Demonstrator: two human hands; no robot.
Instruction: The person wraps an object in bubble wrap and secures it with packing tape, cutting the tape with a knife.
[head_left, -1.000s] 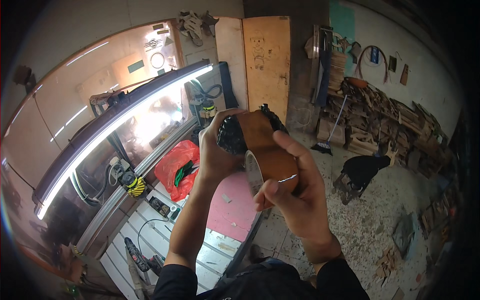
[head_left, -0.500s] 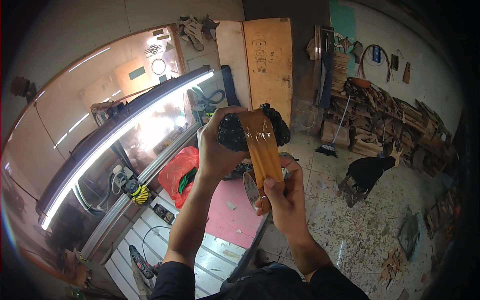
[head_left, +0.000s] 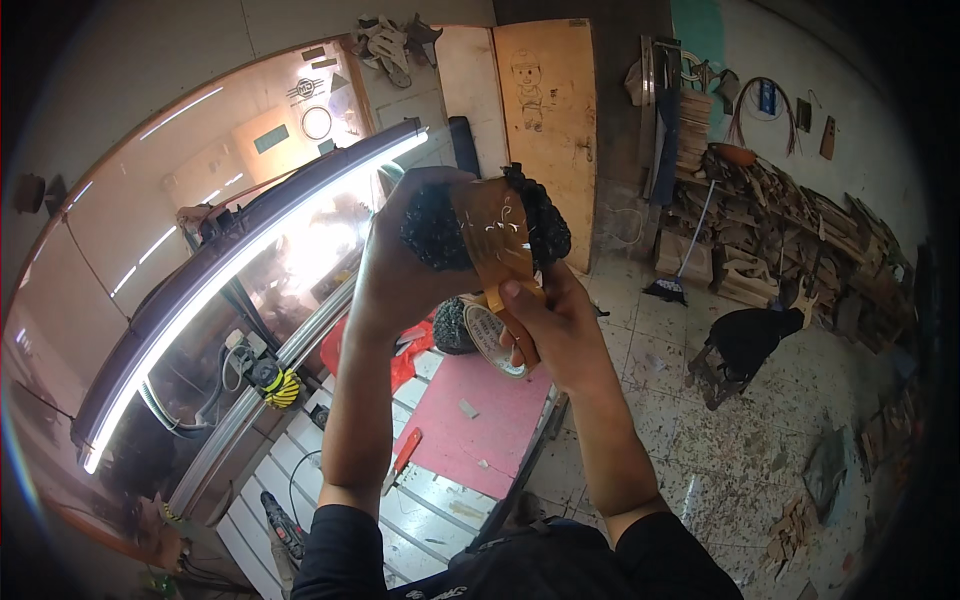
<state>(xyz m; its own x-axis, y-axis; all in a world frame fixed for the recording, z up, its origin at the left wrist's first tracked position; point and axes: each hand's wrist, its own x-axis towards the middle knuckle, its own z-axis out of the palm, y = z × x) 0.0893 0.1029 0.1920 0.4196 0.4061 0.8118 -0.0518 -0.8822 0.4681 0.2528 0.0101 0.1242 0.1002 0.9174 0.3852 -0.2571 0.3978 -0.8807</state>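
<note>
A lumpy, glossy black bundle (head_left: 432, 228) banded with translucent brown tape (head_left: 490, 222) is raised above a flat pink sheet (head_left: 480, 435), its left side clasped in the left hand (head_left: 388, 275). Just below, the right hand (head_left: 562, 328) pinches the round brown tape roll (head_left: 484, 332).

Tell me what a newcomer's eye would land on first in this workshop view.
Probably the glowing tube lamp, slanting across the left half of the view. Next, at the centre, the shiny black bundle in the left hand, with amber tape across it running down to the roll in the right hand. Below that, the pink sheet stands out on the pale table.
</note>
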